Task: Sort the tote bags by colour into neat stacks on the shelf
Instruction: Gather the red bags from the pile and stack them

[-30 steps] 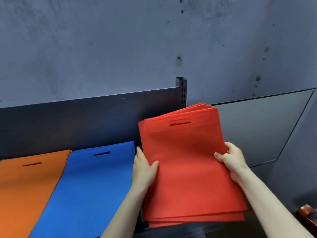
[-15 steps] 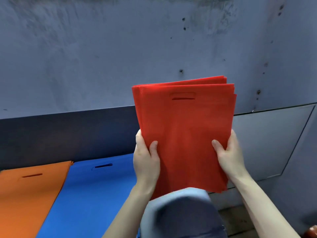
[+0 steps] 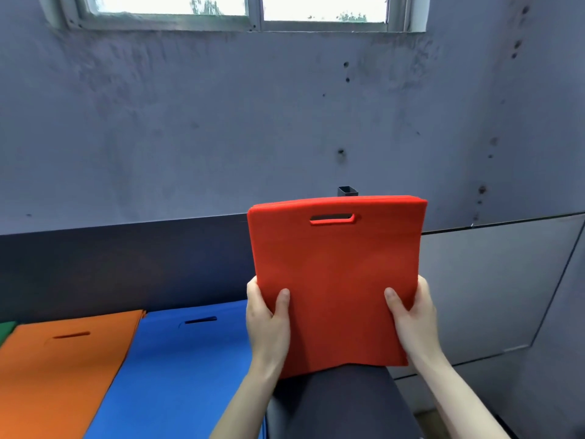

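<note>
A stack of red tote bags point(image 3: 335, 267) stands upright in front of me, handle slot at the top, its lower edge resting on my raised dark-trousered knee point(image 3: 342, 403). My left hand point(image 3: 269, 321) grips its left edge and my right hand point(image 3: 411, 318) grips its right edge, thumbs on the front face. On the shelf lie a blue stack point(image 3: 177, 369) just left of my left arm, an orange stack point(image 3: 60, 369) further left, and a sliver of green point(image 3: 5, 331) at the far left.
The shelf's dark back panel point(image 3: 126, 261) runs behind the stacks, with an upright metal post point(image 3: 347, 191) at its right end behind the red bags. A grey board point(image 3: 493, 286) leans against the wall on the right. A window is high on the wall.
The red stack went from lying tilted over the shelf's right end to standing upright, squared up, with its bottom edge on my knee. Both hands kept their grip on its sides.
</note>
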A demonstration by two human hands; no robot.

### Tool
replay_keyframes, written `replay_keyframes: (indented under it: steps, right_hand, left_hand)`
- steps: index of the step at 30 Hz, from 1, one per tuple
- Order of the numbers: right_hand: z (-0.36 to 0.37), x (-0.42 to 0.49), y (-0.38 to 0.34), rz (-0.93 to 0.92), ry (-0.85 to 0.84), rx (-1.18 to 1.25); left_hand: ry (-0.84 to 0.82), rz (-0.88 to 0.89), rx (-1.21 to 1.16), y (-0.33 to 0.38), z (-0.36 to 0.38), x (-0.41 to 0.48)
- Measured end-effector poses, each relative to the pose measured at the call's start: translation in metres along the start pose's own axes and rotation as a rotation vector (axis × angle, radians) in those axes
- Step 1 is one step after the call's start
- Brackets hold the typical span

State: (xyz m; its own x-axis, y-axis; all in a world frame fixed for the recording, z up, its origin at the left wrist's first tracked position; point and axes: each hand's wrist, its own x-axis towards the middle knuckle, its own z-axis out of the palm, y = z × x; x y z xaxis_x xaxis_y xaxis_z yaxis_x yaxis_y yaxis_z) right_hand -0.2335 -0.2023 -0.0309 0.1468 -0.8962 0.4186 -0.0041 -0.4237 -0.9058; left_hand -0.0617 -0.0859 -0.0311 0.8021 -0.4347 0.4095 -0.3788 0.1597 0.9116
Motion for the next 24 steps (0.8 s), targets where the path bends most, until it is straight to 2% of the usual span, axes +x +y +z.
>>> replay_keyframes:
  steps: [7,15,24]
  right_hand:
    - [-0.002,-0.001,0.009,0.005,-0.039,-0.081]
    - [0.0,-0.004,0.016,-0.008,0.016,-0.12]
    - [0.004,-0.007,0.011,-0.034,0.056,-0.125]
  left_hand:
    - [-0.041,-0.042,0.106,-0.012,-0.001,0.006]
    - [0.035,0.137,0.289,-0.015,0.001,-0.017]
    - [-0.013,0.229,0.327,-0.015,0.0,-0.027]
